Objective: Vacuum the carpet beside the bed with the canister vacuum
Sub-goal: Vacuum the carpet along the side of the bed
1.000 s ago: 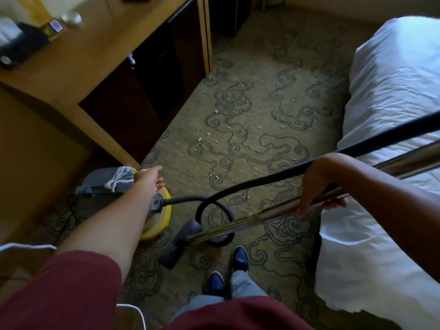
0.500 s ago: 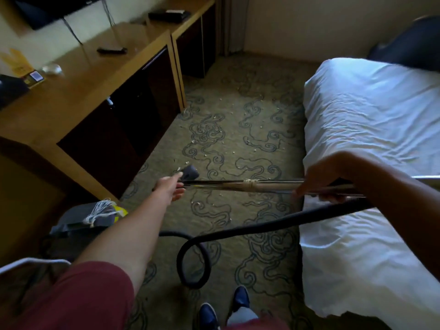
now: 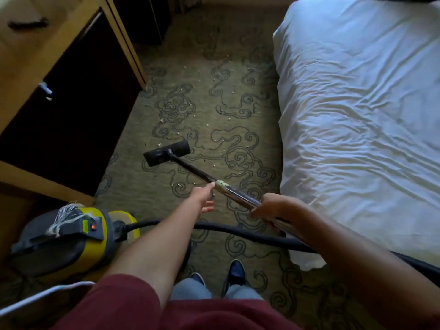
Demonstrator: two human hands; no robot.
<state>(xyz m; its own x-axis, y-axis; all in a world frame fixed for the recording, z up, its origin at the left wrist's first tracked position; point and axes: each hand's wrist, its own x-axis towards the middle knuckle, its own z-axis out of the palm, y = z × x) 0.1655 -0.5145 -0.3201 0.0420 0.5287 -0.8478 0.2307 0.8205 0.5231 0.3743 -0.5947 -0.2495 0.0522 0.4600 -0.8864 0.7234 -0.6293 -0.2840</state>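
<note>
Lowered, floor nozzle (image 3: 167, 152) meets carpet (image 3: 214, 96); right hand (image 3: 269, 207) hides wand (image 3: 240, 194).

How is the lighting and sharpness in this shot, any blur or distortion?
Head view: daylight brightens the white bed sheet, while the dark cabinet front and the patterned carpet stay dim; the desk top at upper left is motion-blurred; wide-angle distortion tilts and bows the furniture edges; the floor nozzle is fairly sharp.
</note>
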